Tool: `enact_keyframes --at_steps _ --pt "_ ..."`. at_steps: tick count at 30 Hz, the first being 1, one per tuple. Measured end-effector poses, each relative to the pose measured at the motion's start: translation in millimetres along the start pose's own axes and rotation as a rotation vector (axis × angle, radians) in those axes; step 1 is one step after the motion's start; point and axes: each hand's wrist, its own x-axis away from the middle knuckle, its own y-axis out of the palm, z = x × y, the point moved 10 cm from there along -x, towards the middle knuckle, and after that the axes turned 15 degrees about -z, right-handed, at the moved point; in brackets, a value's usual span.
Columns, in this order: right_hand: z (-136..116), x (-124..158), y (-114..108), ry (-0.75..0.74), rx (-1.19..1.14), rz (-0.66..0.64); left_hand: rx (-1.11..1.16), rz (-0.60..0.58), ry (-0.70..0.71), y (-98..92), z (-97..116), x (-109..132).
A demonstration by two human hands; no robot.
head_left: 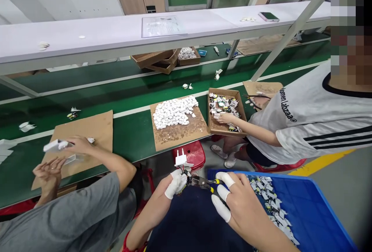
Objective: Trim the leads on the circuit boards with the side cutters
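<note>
My left hand (174, 185), with white finger cots, pinches a small white plug part (180, 160) whose two prongs point up, held above my lap. My right hand (236, 201), also in finger cots, is closed round the yellow-and-black handles of small cutting pliers (203, 182). The pliers' jaws meet the part's underside, right beside my left fingertips. A blue crate (314, 209) lies just right of my right hand and holds several small circuit pieces (271, 205).
A person in grey at the left handles a white part over a cardboard sheet (95, 128). A person in a white shirt at the right reaches into a cardboard box (225, 108). A pile of white parts (174, 112) lies on the green conveyor (130, 136). A red stool (193, 153) stands below.
</note>
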Motion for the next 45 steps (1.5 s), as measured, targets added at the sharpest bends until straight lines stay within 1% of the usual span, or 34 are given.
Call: enact_keyframes --at_steps 5,8,14,16,18,20,22,24,25,28,31,33,36,38,41,43,45 --pt "-2.1 -3.6 -5.4 -0.001 0.054 -0.025 0.038 -0.024 -0.009 4.6 -1.7 0.0" --pt "-3.3 -4.0 -7.8 -0.001 0.060 -0.021 -0.011 -0.015 -0.006 5.3 1.5 1.6" --pt "-0.7 -6.3 -14.3 0.055 0.008 0.017 -0.203 0.025 0.097 8.8 30.2 7.0" --pt "3.0 -6.5 -17.9 0.093 -0.033 0.061 -0.198 0.030 0.106 8.3 29.5 6.7" --pt "7.9 -6.9 -16.0 0.119 -0.098 0.079 -0.108 0.058 0.095 2.7 18.7 4.6" --pt "14.4 -8.2 -4.2 0.108 -0.285 0.050 0.053 0.089 0.074 -4.3 1.2 1.3" --pt "26.3 -7.4 13.6 0.111 -0.617 0.035 0.225 0.096 0.046 -8.9 -16.8 -2.6" --pt "39.3 -3.6 31.8 0.145 -0.900 0.055 0.340 0.080 0.000 -11.0 -30.5 -5.6" --pt "44.6 -0.9 39.1 0.167 -0.972 0.072 0.372 0.070 -0.022 -12.2 -35.0 -6.2" --pt "53.2 7.5 55.4 0.211 -1.034 0.111 0.425 0.029 -0.035 -16.1 -38.0 -4.9" --pt "60.2 17.2 78.6 0.280 -1.252 0.161 0.383 -0.054 -0.017 -15.5 -34.3 -1.7" --pt "60.7 22.0 96.4 0.314 -1.379 0.179 0.308 -0.103 -0.015 -12.9 -33.9 -0.2" --pt "56.5 26.0 119.1 0.305 -1.464 0.197 0.289 -0.119 -0.001 -9.3 -37.1 -1.1" --pt "52.3 27.8 134.1 0.264 -1.556 0.199 0.318 -0.091 0.011 -8.7 -40.3 -3.5" --pt "45.9 31.9 152.9 0.186 -1.664 0.175 0.335 0.019 0.055 -16.6 -41.9 -6.3" --pt "44.0 36.4 161.5 0.152 -1.709 0.159 0.362 0.079 0.085 -22.6 -43.5 -7.4" --pt "41.4 39.5 163.7 0.085 -1.784 0.159 0.432 0.110 0.110 -26.4 -47.8 -8.5"
